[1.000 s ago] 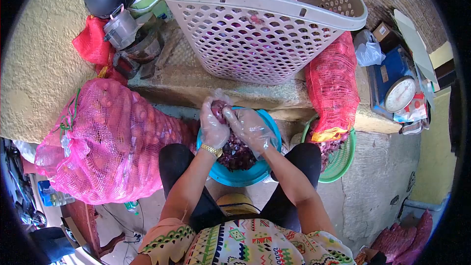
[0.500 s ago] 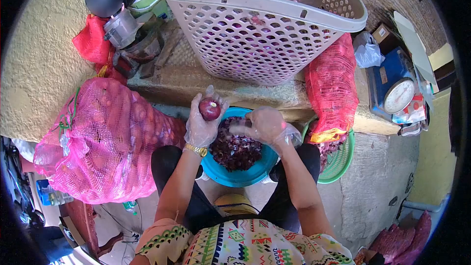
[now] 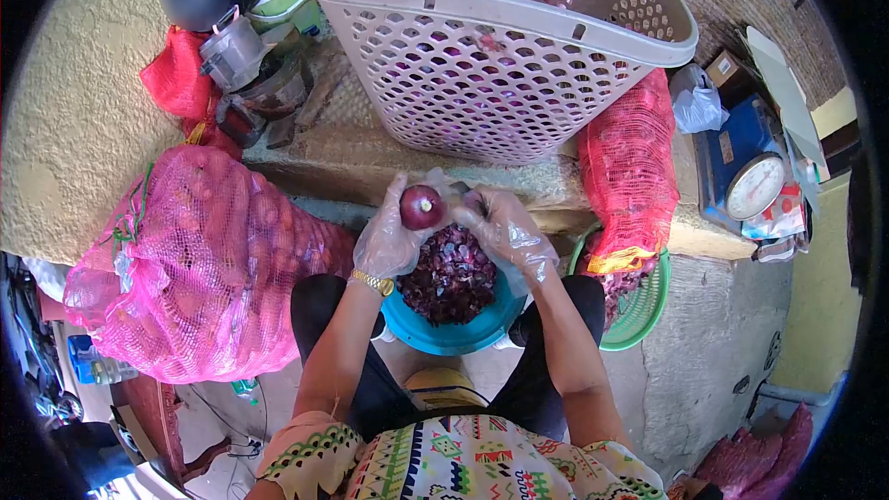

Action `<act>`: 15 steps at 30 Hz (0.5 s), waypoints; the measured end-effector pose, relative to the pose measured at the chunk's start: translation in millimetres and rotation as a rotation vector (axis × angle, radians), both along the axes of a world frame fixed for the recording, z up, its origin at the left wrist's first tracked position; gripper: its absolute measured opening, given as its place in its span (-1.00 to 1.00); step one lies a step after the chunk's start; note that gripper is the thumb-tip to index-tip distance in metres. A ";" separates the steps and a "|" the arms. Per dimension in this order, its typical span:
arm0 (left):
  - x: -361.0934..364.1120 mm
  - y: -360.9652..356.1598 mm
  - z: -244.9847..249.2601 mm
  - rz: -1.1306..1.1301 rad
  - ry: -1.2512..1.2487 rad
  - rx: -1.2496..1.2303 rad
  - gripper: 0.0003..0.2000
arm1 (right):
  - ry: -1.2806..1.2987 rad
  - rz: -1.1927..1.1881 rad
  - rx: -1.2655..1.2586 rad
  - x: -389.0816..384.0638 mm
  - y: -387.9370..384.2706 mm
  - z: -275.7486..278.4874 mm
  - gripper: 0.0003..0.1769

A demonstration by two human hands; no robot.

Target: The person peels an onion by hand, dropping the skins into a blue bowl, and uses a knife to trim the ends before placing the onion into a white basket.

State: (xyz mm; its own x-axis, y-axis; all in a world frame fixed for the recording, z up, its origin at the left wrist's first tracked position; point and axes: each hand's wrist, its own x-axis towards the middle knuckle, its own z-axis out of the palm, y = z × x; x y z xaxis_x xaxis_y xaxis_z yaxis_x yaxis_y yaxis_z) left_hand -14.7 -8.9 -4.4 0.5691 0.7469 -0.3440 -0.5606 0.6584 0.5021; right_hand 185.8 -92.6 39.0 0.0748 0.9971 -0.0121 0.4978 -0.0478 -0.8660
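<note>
A round purple onion rests in my left hand, which wears a clear plastic glove and has its fingers around the onion's side. Close beside it, my right hand, also gloved, has its fingers closed near the onion; what they pinch is too small and blurred to make out. Below both hands a blue basin holds a heap of dark purple onion skins.
A large perforated basket stands on the concrete ledge ahead. Pink mesh sacks lie left, a red one right above a green basket. A weighing scale stands at far right.
My left hand has moved slightly right with the onion. My right hand has come up from over the skins to beside the onion.
</note>
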 end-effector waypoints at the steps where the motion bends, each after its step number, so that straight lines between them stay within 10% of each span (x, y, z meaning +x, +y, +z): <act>1: 1.4 1.4 4.4 -0.051 0.002 -0.049 -0.35 | -0.142 -0.040 -0.028 0.5 -0.7 2.6 -0.34; 15: 5.8 -2.9 20.6 -0.244 0.336 0.160 -0.26 | -0.421 0.041 -0.018 -1.8 10.3 -5.8 -0.32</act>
State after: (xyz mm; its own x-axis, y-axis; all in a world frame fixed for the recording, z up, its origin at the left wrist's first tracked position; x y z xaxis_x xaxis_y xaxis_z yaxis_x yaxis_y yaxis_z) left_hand -8.9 -11.8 16.2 0.6116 0.6635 -0.4309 -0.1867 0.6503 0.7364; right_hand 184.0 -82.3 33.2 0.0369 0.9993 -0.0060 0.8098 -0.0334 -0.5858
